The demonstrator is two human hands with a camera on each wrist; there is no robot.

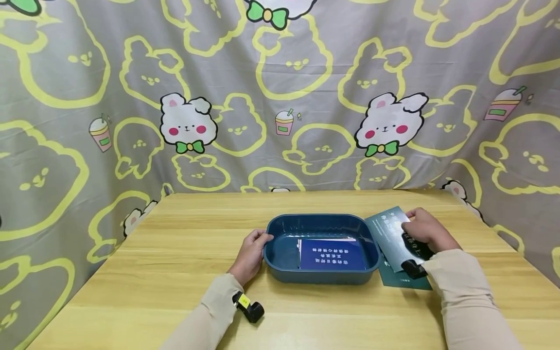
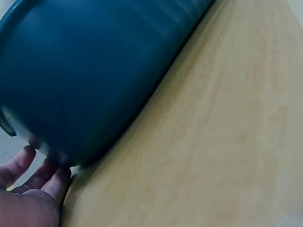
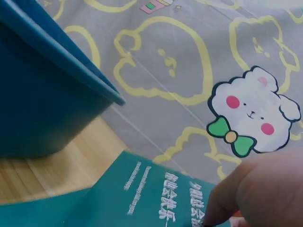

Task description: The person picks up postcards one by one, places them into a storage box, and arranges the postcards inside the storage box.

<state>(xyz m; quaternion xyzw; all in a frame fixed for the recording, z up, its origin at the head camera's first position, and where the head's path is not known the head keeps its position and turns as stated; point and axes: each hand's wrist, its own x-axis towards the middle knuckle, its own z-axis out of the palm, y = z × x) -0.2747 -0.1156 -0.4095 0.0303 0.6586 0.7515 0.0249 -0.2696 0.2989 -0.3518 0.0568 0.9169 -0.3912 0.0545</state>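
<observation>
A dark blue plastic basin (image 1: 321, 277) with rounded corners stands on the table. My left hand (image 1: 251, 255) grips its left end, thumb over the rim and fingers (image 2: 57, 182) against the outer wall low down. Inside the basin lies a navy blue card (image 1: 332, 255) with white writing, on top of paler cards that show at its edges. To the right of the basin, my right hand (image 1: 426, 228) pinches a green card (image 1: 389, 233) with white writing by its right side. Beneath this card, another green card (image 1: 400, 280) lies on the table, partly covered.
The light wooden table (image 1: 197, 233) runs back to a grey curtain (image 1: 245, 112) printed with yellow outlines and white cartoon animals. Small black cameras are strapped at both wrists, over beige sleeves (image 1: 468, 296).
</observation>
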